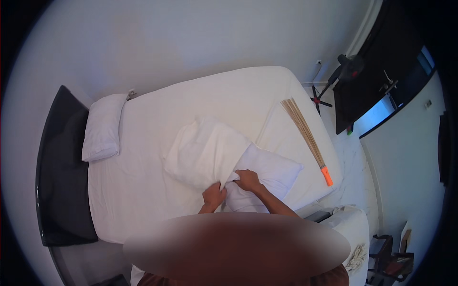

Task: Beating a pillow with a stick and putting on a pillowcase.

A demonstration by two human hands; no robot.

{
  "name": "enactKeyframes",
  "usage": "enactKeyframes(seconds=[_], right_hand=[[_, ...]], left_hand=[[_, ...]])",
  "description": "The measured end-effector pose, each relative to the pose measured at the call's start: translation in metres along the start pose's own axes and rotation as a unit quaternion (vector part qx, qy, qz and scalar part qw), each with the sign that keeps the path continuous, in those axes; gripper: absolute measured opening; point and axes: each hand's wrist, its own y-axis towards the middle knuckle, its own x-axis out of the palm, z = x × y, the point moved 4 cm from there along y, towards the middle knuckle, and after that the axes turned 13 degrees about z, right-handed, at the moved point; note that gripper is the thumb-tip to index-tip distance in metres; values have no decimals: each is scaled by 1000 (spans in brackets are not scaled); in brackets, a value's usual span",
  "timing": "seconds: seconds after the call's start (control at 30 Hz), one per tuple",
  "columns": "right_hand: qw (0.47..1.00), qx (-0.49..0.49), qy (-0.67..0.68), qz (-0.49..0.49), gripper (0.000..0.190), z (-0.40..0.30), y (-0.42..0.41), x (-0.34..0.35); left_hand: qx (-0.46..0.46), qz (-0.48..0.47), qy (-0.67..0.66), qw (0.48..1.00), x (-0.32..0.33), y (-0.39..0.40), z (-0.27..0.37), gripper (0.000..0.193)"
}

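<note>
Before me a pillow lies on the bed, partly inside a loose white pillowcase. The cloth covers the pillow's left part, while its right end lies bare. My left hand grips the pillowcase near its opening. Just to the right, my right hand pinches a fold of white fabric at the same edge; I cannot tell whether that fold belongs to the case or the pillow. How far the pillow reaches inside is hidden by the cloth.
The bed has a white sheet, a second pillow and a dark headboard. A stick broom with an orange handle lies at the foot. Beyond stand a pedestal fan and a dark door. A chair stands lower right.
</note>
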Motion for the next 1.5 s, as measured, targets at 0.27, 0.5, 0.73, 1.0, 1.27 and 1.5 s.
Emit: enactKeyframes(seconds=[0.27, 0.5, 0.73, 1.0, 1.27, 1.5], right_hand=[[999, 13, 42, -16, 29, -32, 6, -12], [991, 40, 124, 18, 29, -1, -3, -3], [944, 85, 279, 151, 48, 99, 48, -43], [988, 135, 43, -67, 78, 99, 51, -50], [986, -101, 124, 54, 35, -44, 13, -96], [979, 27, 127, 160, 22, -52, 29, -108]], left_hand=[[60, 134, -77, 986, -13, 89, 38, 25], [-4, -135, -227, 965, -8, 39, 40, 32], [-31, -184, -303, 935, -19, 5, 23, 35], [-40, -87, -194, 976, -41, 9, 29, 31], [-43, 217, -171, 960, -68, 80, 65, 15], [50, 36, -317, 946, -75, 47, 124, 31]])
